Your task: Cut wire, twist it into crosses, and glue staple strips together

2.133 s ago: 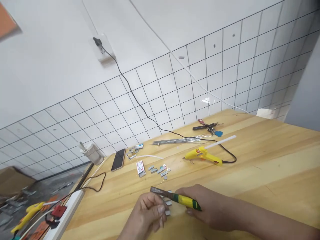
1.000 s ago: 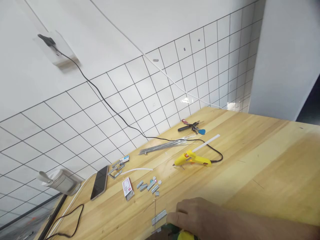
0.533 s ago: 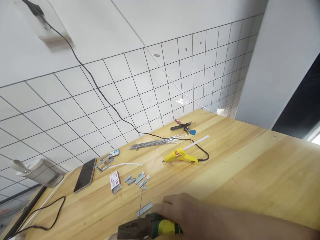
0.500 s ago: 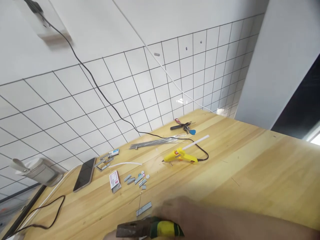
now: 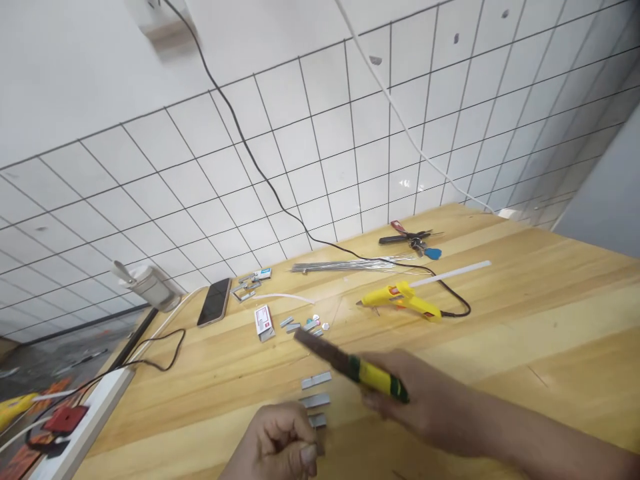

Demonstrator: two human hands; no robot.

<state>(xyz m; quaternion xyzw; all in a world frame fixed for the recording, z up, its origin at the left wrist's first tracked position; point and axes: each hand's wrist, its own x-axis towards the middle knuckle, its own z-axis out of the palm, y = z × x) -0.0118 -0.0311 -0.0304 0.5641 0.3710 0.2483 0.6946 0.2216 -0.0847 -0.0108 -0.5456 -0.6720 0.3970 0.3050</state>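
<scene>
My right hand (image 5: 417, 393) is wrapped round the yellow and green handle of pliers (image 5: 345, 363), whose dark metal jaws point up and left above the table. Low in the view, my left hand (image 5: 280, 440) is closed, thumb against curled fingers; whatever it may pinch is too small or blurred to make out. Just above and beside it lie grey staple strips (image 5: 316, 380) in a rough column, the lowest partly behind the fingers. More short staple strips (image 5: 293, 327) and small coloured round pieces (image 5: 325, 327) lie by a small white box (image 5: 264, 323).
A yellow hot glue gun (image 5: 403, 300) with a glue stick lies right of centre, its cord running to the wall. Behind are thin metal rods (image 5: 350, 265) and keys (image 5: 417, 244). At left are a phone (image 5: 215, 302), a cup (image 5: 155, 288) and a power strip (image 5: 93, 420).
The pliers and my right hand have risen from the bottom edge, the jaws now angled up-left. My left hand has come into fuller view. The camera view has shifted left.
</scene>
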